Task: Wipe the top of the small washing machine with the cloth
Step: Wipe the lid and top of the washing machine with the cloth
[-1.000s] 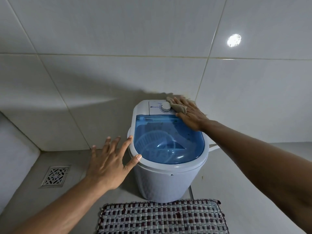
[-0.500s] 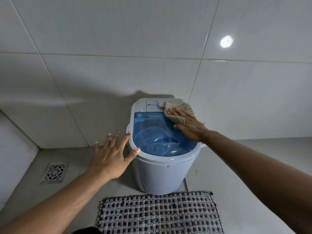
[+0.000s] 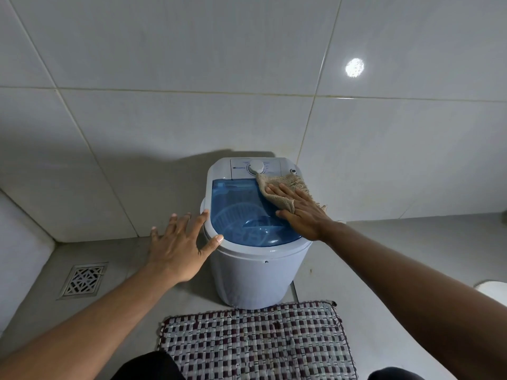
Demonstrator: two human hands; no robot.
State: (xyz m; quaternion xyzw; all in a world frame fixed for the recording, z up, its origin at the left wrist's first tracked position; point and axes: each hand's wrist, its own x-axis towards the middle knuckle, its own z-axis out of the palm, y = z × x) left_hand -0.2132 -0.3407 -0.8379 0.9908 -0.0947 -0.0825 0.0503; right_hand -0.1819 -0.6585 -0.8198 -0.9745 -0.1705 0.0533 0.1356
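Right hand [image 3: 300, 212] is flat, fingers spread, pressing the cloth [image 3: 285, 189] down onto the washer [image 3: 255, 264]. It is no fist, just an open palm pinning the fabric. The cloth lies on the far right part of the top, spread half over the blue lid [image 3: 241, 215] and half over the white rim, with its far corner just touching the dial [image 3: 256, 167] on the control panel. A frayed edge hangs off the right side.

Left hand [image 3: 179, 248] is open too, fingers splayed, thumb and forefinger resting against the near-left rim. It grips nothing and looks to be bracing the machine.

How far along? Mid-wipe, I'd say. The cloth is working the back right, while the centre, left and near edge of the lid sit uncovered. Whether those parts are already clean is hard to judge, since the lid is tinted and glossy and shows no clear streaks or dust. The panel left of the dial looks untouched by the cloth at present. The washer stands on the floor [image 3: 68, 250] against the tiled wall, with a woven mat [image 3: 255, 344] just in front.
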